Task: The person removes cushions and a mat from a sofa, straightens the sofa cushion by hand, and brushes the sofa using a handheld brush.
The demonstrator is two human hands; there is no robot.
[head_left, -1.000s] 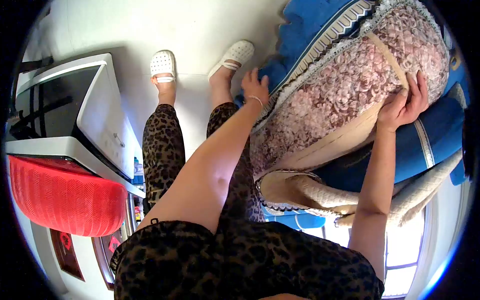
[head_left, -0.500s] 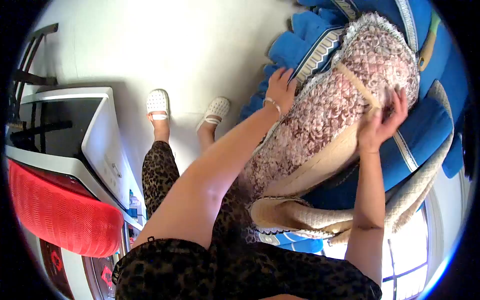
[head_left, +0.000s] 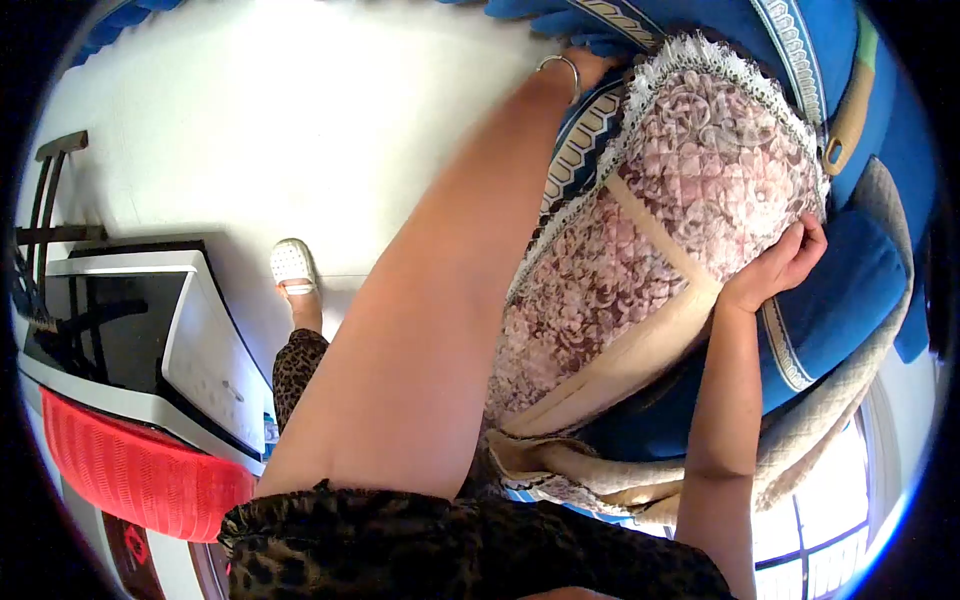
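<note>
A pink and brown floral quilted sofa cover (head_left: 690,180) with white lace trim and a beige band lies over the blue sofa (head_left: 650,385). My left hand (head_left: 597,66), with a bracelet at its wrist, reaches to the cover's far left corner. Its fingers are hidden there by the dark edge and the blue skirt. At the cover's right edge is my right hand (head_left: 772,272), beside a blue cushion (head_left: 840,290). Its fingers are bent and close together, closed at the cloth, and its thumb is mostly hidden.
A brush with a wooden handle (head_left: 848,125) lies on the sofa's far right. A beige quilted cloth (head_left: 840,410) drapes along the near right side. On the left stand a white cabinet with a dark top (head_left: 110,320), a red ribbed item (head_left: 140,460) and dark wooden furniture legs (head_left: 55,190).
My left hand has reached farther up along the cover's edge, and my body leans forward. My right hand's fingers have drawn together and bent. The cover looks flatter.
</note>
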